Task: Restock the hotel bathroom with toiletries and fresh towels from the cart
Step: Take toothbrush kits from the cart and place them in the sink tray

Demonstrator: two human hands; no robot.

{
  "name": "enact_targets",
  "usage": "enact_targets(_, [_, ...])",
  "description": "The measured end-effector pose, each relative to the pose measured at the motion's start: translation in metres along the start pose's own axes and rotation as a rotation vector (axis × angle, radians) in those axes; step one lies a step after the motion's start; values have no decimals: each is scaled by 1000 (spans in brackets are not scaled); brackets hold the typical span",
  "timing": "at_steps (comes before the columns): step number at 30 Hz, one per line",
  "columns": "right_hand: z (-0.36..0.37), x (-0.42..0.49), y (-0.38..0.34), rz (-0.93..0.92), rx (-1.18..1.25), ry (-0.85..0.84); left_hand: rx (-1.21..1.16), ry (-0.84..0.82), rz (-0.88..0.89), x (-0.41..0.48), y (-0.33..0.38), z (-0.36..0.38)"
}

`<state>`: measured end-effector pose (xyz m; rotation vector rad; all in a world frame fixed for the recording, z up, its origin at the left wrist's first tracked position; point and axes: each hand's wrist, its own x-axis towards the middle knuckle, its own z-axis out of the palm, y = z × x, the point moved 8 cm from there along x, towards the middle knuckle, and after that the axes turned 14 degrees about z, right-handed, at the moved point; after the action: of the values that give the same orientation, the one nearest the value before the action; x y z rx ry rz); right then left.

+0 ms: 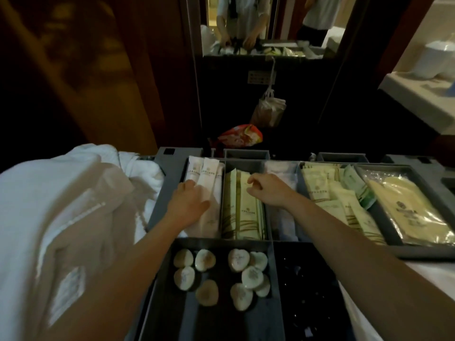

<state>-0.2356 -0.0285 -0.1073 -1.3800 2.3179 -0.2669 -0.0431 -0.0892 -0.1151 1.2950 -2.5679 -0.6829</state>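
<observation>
A grey compartmented cart tray [170,183] holds hotel toiletries. My left hand [188,203] rests on the white sachets [208,173] in the far left compartment, fingers laid over them. My right hand [269,190] hovers with curled fingers over the pale green packets [242,217] in the neighbouring compartment; its fingertips touch or pinch one packet's top, I cannot tell which. Several round wrapped soaps [246,271] lie in the near compartment. White towels [61,205] are heaped on the cart's left side.
More cream and green packets [332,193] and a clear bag of yellow items [406,207] fill the right compartments. A near right compartment [307,291] is dark. A mirror [266,25] faces me, a hanging plastic bag [269,112] below it. A white counter [418,94] stands right.
</observation>
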Motion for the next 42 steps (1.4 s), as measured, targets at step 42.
enact_targets(42, [-22, -28, -26, -41, 455, -18, -345, 148, -136, -47, 20, -43])
